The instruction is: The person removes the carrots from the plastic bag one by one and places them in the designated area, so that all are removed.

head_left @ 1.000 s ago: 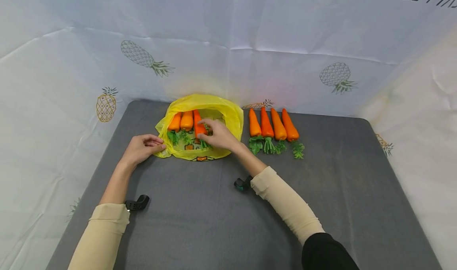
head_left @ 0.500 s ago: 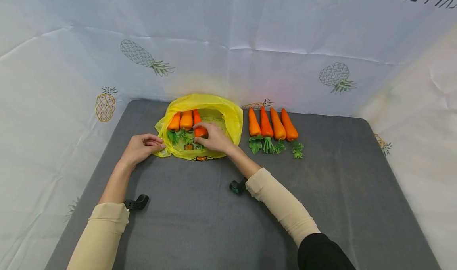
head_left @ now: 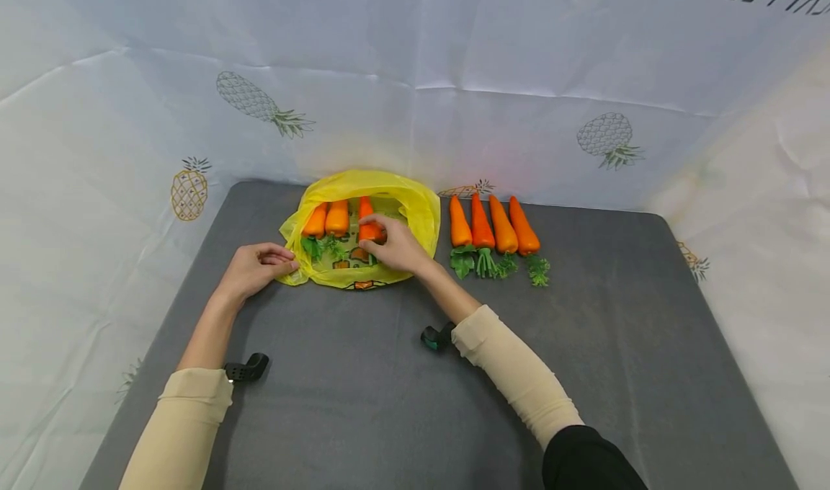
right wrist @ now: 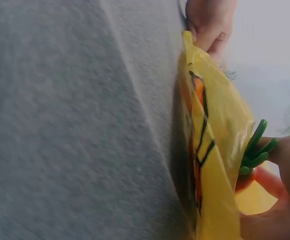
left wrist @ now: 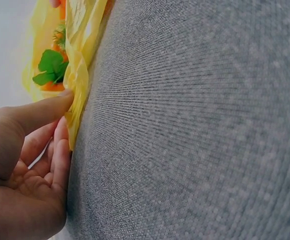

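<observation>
In the head view a yellow plastic bag [head_left: 424, 220] lies with its mouth facing me. My left hand [head_left: 256, 270] pinches the bag's lower left edge between thumb and fingers, as the left wrist view also shows. My right hand [head_left: 398, 246] reaches into the mouth and grips a red-orange carrot [head_left: 366, 207] by its thick end. That carrot's green stems [right wrist: 255, 152] stick out between thumb and fingers in the right wrist view. Two orange carrots, the nearer one [head_left: 337, 218] and another [head_left: 315, 221], lie side by side at the left inside the bag, leafy tops toward me.
Several carrots [head_left: 481, 223] with green tops lie in a row right of the bag on the grey table [head_left: 363, 403]. A white cloth backdrop [head_left: 506, 58] with printed pineapples hangs behind and at the sides.
My right hand shifted left, then back to the right, and the red-orange carrot moved slightly right, away from the two orange ones. The left hand stays at the bag's edge.
</observation>
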A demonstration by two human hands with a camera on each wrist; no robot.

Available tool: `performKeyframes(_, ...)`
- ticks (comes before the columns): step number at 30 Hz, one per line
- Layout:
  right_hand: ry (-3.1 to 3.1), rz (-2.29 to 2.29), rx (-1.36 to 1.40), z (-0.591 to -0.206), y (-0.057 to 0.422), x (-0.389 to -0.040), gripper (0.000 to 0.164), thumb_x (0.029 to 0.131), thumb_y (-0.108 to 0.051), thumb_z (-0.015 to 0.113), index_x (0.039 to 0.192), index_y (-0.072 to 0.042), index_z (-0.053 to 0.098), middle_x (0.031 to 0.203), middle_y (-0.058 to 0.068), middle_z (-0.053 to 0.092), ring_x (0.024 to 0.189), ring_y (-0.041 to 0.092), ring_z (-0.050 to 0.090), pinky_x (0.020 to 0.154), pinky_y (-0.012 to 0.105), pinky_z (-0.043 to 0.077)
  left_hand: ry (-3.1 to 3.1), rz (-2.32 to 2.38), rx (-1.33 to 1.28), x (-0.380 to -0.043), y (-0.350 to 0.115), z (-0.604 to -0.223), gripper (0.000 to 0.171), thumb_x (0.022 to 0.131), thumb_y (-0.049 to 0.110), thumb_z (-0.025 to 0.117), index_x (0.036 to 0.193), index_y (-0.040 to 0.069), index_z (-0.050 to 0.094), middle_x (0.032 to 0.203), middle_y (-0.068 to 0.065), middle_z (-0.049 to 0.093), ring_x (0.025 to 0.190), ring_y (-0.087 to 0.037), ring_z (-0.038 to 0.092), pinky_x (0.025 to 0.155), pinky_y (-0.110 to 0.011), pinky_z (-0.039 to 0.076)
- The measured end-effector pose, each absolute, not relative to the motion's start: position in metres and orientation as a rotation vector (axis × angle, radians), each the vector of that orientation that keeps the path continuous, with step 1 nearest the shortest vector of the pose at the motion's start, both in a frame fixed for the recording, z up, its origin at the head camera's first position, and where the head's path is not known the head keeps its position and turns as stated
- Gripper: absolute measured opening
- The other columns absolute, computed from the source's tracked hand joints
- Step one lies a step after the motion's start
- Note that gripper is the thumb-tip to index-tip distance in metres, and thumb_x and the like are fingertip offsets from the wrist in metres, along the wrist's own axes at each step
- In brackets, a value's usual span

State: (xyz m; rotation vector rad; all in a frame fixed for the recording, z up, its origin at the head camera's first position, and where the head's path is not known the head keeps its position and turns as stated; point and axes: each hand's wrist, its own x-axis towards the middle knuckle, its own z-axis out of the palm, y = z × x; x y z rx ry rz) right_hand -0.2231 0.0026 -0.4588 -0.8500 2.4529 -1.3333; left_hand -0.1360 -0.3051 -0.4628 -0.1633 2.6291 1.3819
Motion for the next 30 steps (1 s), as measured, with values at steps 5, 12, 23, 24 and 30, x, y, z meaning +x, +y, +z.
performKeyframes(5, 2.425, -1.403, -0.792, -0.452, 0.007, -0.226, 0.045, 0.107, -0.021, 0.071, 0.148, -0.005, 0.061, 0.121, 0.017, 0.073, 0.084, 0.022, 0.072, 0.065, 0.025, 0.049, 2.625, 1.389, -0.158, -0.137, -0.304, -0.464, 0.038, 0.101, 0.026, 0.080, 0.124, -0.003, 0.074, 0.095, 0.003, 0.076, 0.080, -0.001, 0.066, 0.074, -0.019, 0.055)
performKeyframes(12, 2.417, -1.455, -0.745, -0.444, 0.016, -0.227, 0.046, 0.107, -0.022, 0.071, 0.150, -0.007, 0.061, 0.127, 0.019, 0.070, 0.096, 0.031, 0.075, 0.068, 0.027, 0.053, 2.629, 1.386, -0.147, -0.138, -0.305, -0.466, 0.038, 0.101, 0.025, 0.080, 0.126, -0.004, 0.073, 0.100, -0.003, 0.078, 0.081, 0.000, 0.066, 0.074, -0.019, 0.055)
performKeyframes(23, 2.391, -1.444, -0.784, -0.442, 0.031, -0.218, 0.043, 0.106, -0.018, 0.071, 0.146, -0.006, 0.063, 0.132, 0.019, 0.070, 0.105, 0.033, 0.071, 0.089, 0.041, 0.060, 2.643, 1.379, -0.163, -0.137, -0.304, -0.465, 0.037, 0.101, 0.025, 0.081, 0.123, -0.003, 0.074, 0.094, 0.003, 0.076, 0.080, -0.001, 0.066, 0.072, -0.019, 0.055)
performKeyframes(24, 2.387, -1.435, -0.787, -0.441, 0.033, -0.217, 0.042, 0.106, -0.018, 0.071, 0.146, -0.007, 0.063, 0.133, 0.019, 0.070, 0.108, 0.033, 0.072, 0.091, 0.041, 0.060, 2.644, 1.379, -0.164, -0.137, -0.304, -0.465, 0.037, 0.100, 0.025, 0.081, 0.123, -0.003, 0.074, 0.094, 0.003, 0.076, 0.080, -0.001, 0.066, 0.072, -0.019, 0.055)
performKeyframes(30, 2.336, -1.380, -0.835, -0.428, 0.046, -0.202, 0.041, 0.107, -0.018, 0.071, 0.146, -0.008, 0.063, 0.133, 0.019, 0.070, 0.109, 0.034, 0.071, 0.086, 0.036, 0.059, 2.645, 1.376, -0.165, -0.137, -0.304, -0.464, 0.036, 0.100, 0.026, 0.081, 0.122, -0.002, 0.075, 0.092, 0.006, 0.075, 0.079, -0.001, 0.066, 0.073, -0.019, 0.055)
